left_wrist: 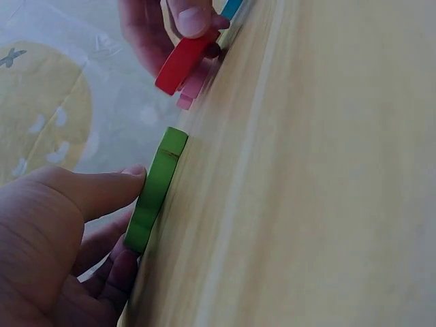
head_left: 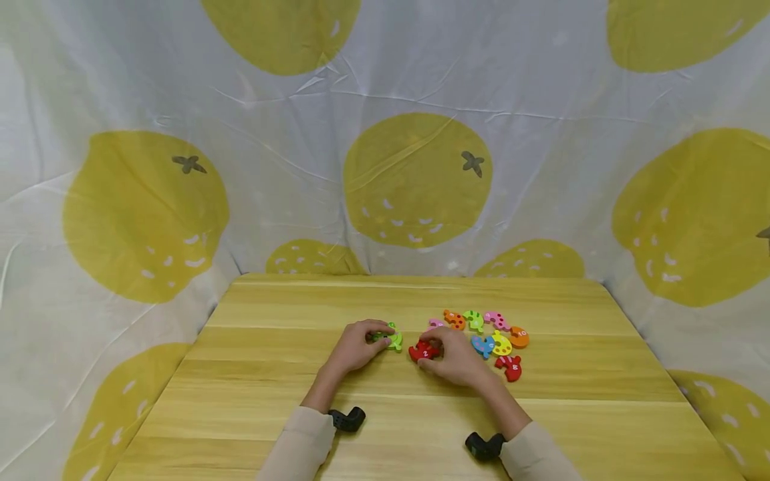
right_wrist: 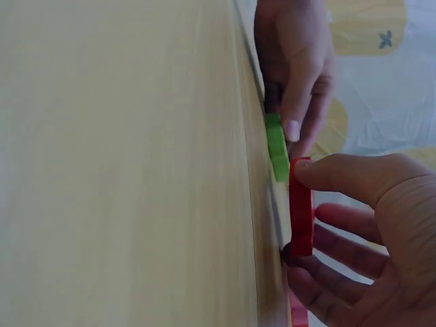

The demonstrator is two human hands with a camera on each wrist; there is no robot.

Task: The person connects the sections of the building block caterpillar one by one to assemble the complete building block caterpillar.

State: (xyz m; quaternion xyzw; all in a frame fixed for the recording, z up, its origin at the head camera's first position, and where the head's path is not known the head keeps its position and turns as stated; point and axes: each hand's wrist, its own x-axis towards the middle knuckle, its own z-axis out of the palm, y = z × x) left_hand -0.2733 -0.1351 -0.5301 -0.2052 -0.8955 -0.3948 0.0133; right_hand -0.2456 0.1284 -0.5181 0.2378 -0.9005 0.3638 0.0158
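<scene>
Red piece [head_left: 423, 352] near green piece [head_left: 395, 340]

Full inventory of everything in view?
Held green piece: 1, green, pinched by left hand
Red 2 piece: 1, red, pinched by right hand
Pink piece: 1, pink, behind right hand
Spotted orange piece: 1, orange, cluster back left
Second green piece: 1, green, cluster back middle
Second pink piece: 1, pink, cluster back right
Blue piece: 1, blue, cluster centre
Yellow piece: 1, yellow, right of blue piece
Orange 10 piece: 1, orange, far right
Red 8 piece: 1, red, front right
Table: 1, wood-toned, under pieces
Printed cloth: 1, pale/yellow, behind table
Wrist cameras: 2, black, wrists
Sleeves: 2, beige, forearms
Left hand: 1, bare, mid-table
Right hand: 1, bare, mid-table
</scene>
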